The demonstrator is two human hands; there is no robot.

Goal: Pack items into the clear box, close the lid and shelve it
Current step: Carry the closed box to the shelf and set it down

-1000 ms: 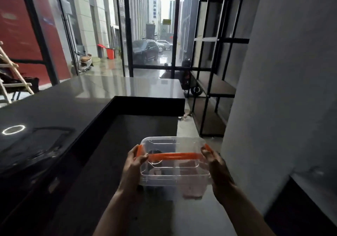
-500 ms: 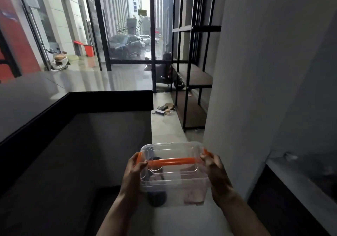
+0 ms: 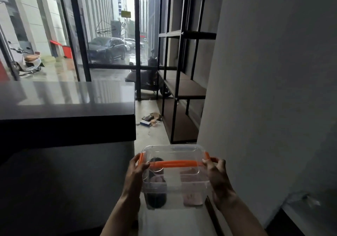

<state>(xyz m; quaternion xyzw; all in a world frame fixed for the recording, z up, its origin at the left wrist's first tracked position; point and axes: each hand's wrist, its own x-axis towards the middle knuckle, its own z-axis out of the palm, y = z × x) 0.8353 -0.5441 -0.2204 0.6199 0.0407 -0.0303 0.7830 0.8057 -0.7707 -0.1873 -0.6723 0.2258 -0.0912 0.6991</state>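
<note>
A person is carrying a clear rectangular plastic box with an orange handle and orange side clips [image 3: 175,173] in the lower centre of the frame, held in the air in front of the body and resting on nothing. The lid is on, and a dark round item and a pinkish item are showing through the walls. The left hand [image 3: 135,172] is gripping the box's left end, thumb lying over the orange clip and fingers wrapping down the side. The right hand [image 3: 218,176] is mirroring it on the right end, thumb curled over the lid edge by the other clip. Both forearms are reaching up from the bottom edge, elbows low, wrists roughly level, so the box is sitting nearly flat. The step in hand appears to be carrying the packed box to the black metal shelving unit with dark brown boards [image 3: 184,88], standing well ahead in the centre right of the frame beside a grey wall. To do this well, the person would likely be keeping the box level, squeezing evenly from both ends so the lid stays seated, and passing clear of the corner of the dark glossy bench [image 3: 73,100] at middle left.
</note>
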